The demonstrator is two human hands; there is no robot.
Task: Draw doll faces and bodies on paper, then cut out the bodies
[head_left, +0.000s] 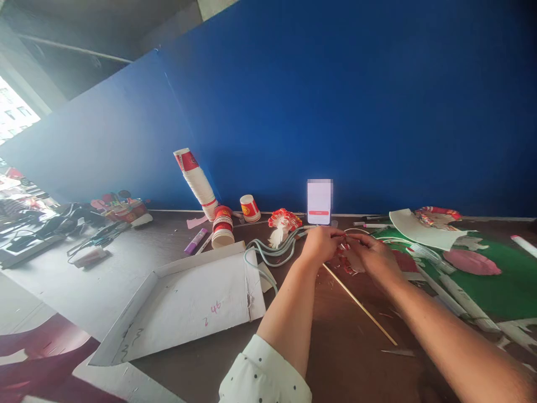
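My left hand (pixel 324 244) and my right hand (pixel 372 253) meet over the dark table, fingertips nearly touching. Both are closed in a pinch on a small red and white cut paper piece (pixel 346 262), which the fingers partly hide. Its exact shape I cannot make out. A thin wooden stick (pixel 361 305) slants toward me across the table from beneath the hands. Left of the hands lies a red and white paper flower (pixel 283 221), and pale coiled cable (pixel 272 249) runs in front of it.
An open white cardboard box lid (pixel 188 313) lies at left. Behind it lean stacked paper cups (pixel 197 182), with a single cup (pixel 250 208) and a purple glue stick (pixel 195 240) nearby. A phone (pixel 319 201) stands against the blue partition (pixel 335 101). Markers and paper scraps cover a green sheet (pixel 512 280).
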